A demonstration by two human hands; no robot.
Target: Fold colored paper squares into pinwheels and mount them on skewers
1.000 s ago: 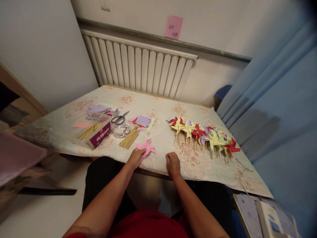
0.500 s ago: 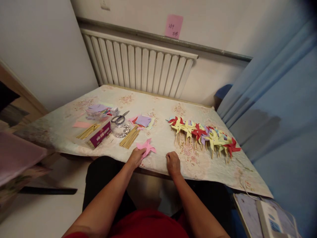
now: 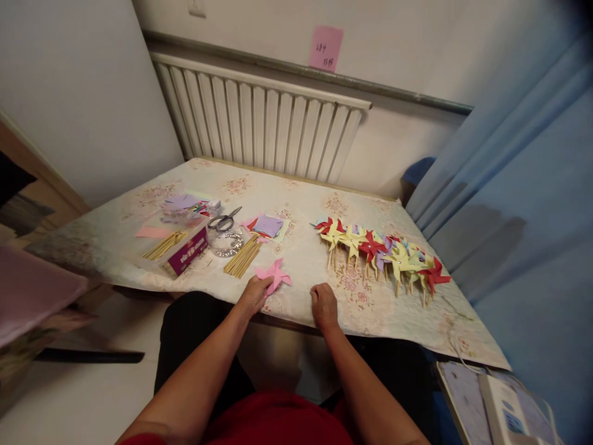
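Observation:
My left hand (image 3: 253, 295) rests at the table's near edge, its fingers pinched on a pink paper pinwheel (image 3: 276, 274) that lies on the cloth. My right hand (image 3: 323, 305) sits a little to the right, curled into a loose fist on the tablecloth; whether anything is inside it is hidden. A bundle of wooden sticks (image 3: 243, 256) lies just beyond my left hand.
A row of finished red, yellow and purple pinwheels (image 3: 382, 252) lies at the right. Scissors (image 3: 223, 220), a round clear dish (image 3: 226, 241), paper squares (image 3: 267, 225) and a box of sticks (image 3: 176, 249) are at the left. A radiator (image 3: 259, 127) stands behind the table.

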